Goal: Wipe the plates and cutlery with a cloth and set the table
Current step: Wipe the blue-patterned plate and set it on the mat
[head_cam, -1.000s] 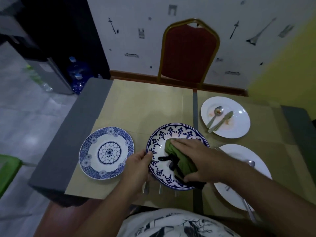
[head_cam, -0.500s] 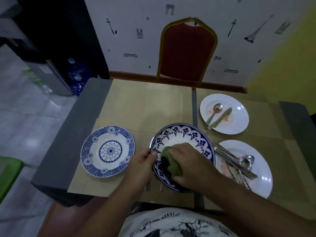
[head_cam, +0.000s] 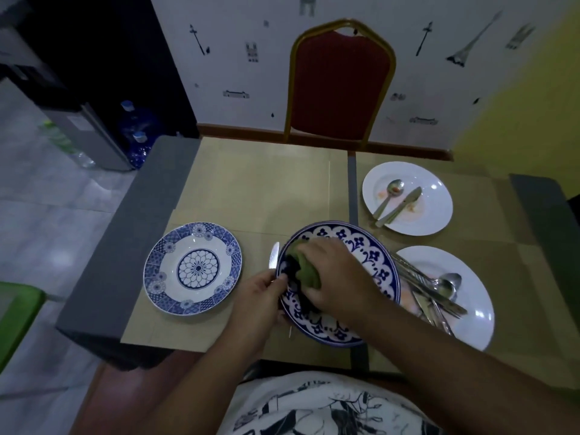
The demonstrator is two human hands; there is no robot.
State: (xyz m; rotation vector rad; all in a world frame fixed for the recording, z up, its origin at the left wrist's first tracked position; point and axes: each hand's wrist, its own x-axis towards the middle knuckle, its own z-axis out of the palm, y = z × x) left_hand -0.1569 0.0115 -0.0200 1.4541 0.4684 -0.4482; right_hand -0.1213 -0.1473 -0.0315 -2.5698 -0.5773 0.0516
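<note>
A blue-and-white patterned plate [head_cam: 373,262] is tilted up near the table's front edge. My left hand [head_cam: 260,296] grips its left rim. My right hand [head_cam: 335,274] presses a green cloth [head_cam: 307,271] with dark straps against the plate's left inner face. A knife [head_cam: 273,255] lies on the table just left of this plate, partly hidden. A second blue-and-white plate [head_cam: 192,267] lies flat to the left. Two white plates sit at right: the near one [head_cam: 470,321] holds several pieces of cutlery [head_cam: 430,287], the far one [head_cam: 436,199] a spoon and a knife.
The table [head_cam: 260,186] has a tan top with grey borders. A red chair with a gold frame [head_cam: 340,86] stands at its far side against the wall. Blue water bottles [head_cam: 138,130] stand on the floor at the back left.
My right hand has pushed the cloth from the plate's lower middle up toward its upper left. More of the cutlery on the near white plate shows. My left hand keeps its grip.
</note>
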